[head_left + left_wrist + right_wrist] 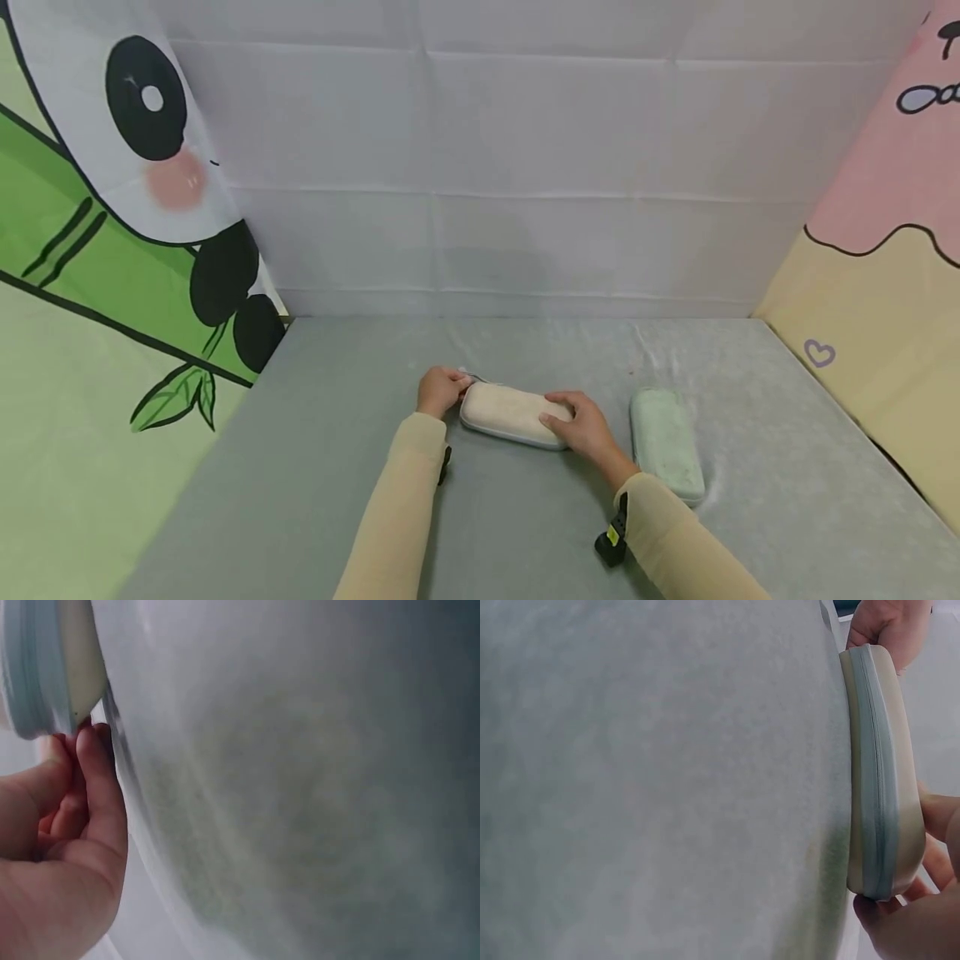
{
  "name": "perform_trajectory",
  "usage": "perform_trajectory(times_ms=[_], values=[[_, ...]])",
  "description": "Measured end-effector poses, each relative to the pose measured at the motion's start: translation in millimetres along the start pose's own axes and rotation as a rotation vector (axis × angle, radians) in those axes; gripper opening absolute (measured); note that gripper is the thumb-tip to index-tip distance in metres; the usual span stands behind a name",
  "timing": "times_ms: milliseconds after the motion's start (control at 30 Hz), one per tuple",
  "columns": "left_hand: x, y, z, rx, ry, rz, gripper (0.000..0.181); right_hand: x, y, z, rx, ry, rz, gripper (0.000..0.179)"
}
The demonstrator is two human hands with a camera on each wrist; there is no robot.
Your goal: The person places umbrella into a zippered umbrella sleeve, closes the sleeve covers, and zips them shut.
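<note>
A cream zippered case (510,410) with a pale blue zip band lies on the grey surface, its long side slanting slightly. At its left end, my left hand (441,390) pinches with fingertips close together; a thin grey cord or strap shows beside them. In the left wrist view, that hand (75,825) has thumb and fingers meeting at the case's end (45,667), and what lies between them is hidden. My right hand (581,423) grips the other end, thumb and fingers spread over it. The right wrist view shows the zip band (877,772) running along the side.
A pale green case (666,442) lies to the right of my right hand. Behind the grey surface (360,358) hangs a creased white cloth (525,167). Printed cloths (90,350) line the left and right sides. Each wrist bears a dark strap.
</note>
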State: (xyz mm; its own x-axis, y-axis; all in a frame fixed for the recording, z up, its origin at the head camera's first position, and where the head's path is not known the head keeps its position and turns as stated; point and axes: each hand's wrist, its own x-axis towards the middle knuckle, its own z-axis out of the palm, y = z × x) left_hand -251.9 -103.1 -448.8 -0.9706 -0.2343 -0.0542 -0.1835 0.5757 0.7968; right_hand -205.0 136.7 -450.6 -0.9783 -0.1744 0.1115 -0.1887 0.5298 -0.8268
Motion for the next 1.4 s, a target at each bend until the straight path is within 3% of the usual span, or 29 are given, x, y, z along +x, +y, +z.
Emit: perform_trajectory(times_ms=[133, 333, 600, 1033, 1300, 1400], values=[[2.8, -3.0, 0.7, 0.003, -0.054, 0.031, 0.017, -1.5, 1.2, -0.2, 0.004, 0.004, 0.001, 0.033], [6.7, -2.2, -0.7, 0.034, -0.075, 0.089, 0.017, -0.4, 1.1, -0.7, 0.007, 0.013, -0.009, 0.032], [10.9, 1.6, 2.3, 0.010, -0.069, 0.030, 0.019, 3.6, 2.5, -2.0, 0.009, 0.014, -0.020, 0.032], [13.7, 5.0, 2.9, 0.060, -0.117, 0.122, 0.017, 4.2, 1.9, -1.3, 0.029, 0.005, -0.022, 0.032], [17.3, 5.5, 7.9, 0.059, -0.129, 0.106, 0.022, 4.1, 3.9, -0.8, 0.024, 0.010, -0.029, 0.031], [25.0, -2.5, 11.5, 0.053, -0.146, 0.115, 0.021, 3.7, 5.0, -0.3, 0.024, 0.005, -0.025, 0.032]])
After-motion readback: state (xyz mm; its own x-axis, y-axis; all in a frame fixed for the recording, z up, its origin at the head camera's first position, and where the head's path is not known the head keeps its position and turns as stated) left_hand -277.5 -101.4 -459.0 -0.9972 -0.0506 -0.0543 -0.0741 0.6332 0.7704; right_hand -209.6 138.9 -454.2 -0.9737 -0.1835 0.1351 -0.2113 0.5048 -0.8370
